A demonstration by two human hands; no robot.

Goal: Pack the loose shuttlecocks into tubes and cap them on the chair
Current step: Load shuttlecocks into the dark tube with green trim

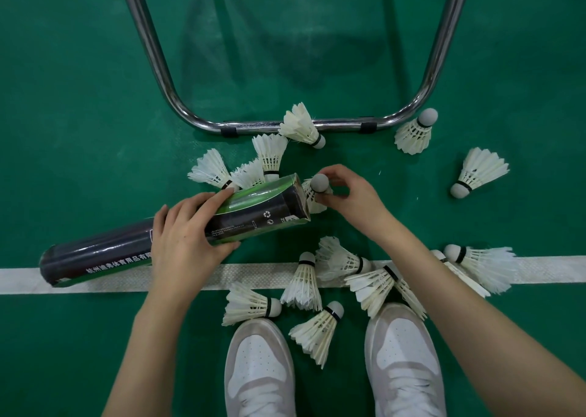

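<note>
- Evidently light and fragile, the white feather shuttlecock (317, 191) is pinched near its cork by the right hand (347, 199).
- Left hand (187, 236) grips the stiff dark cardboard tube (177, 236) mid-length, over the green floor (79, 115).

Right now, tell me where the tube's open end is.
In the head view, the tube lies across the green floor in the left hand; its open end points right, at the shuttlecock pinched by the right hand.

A green textured sports floor (79, 115) is seen from above, crossed left to right by a white court line (253, 277). A curved chrome tube frame (177, 105) with black clips rests on the floor, its faint shadow cast across the green surface inside it.
</note>
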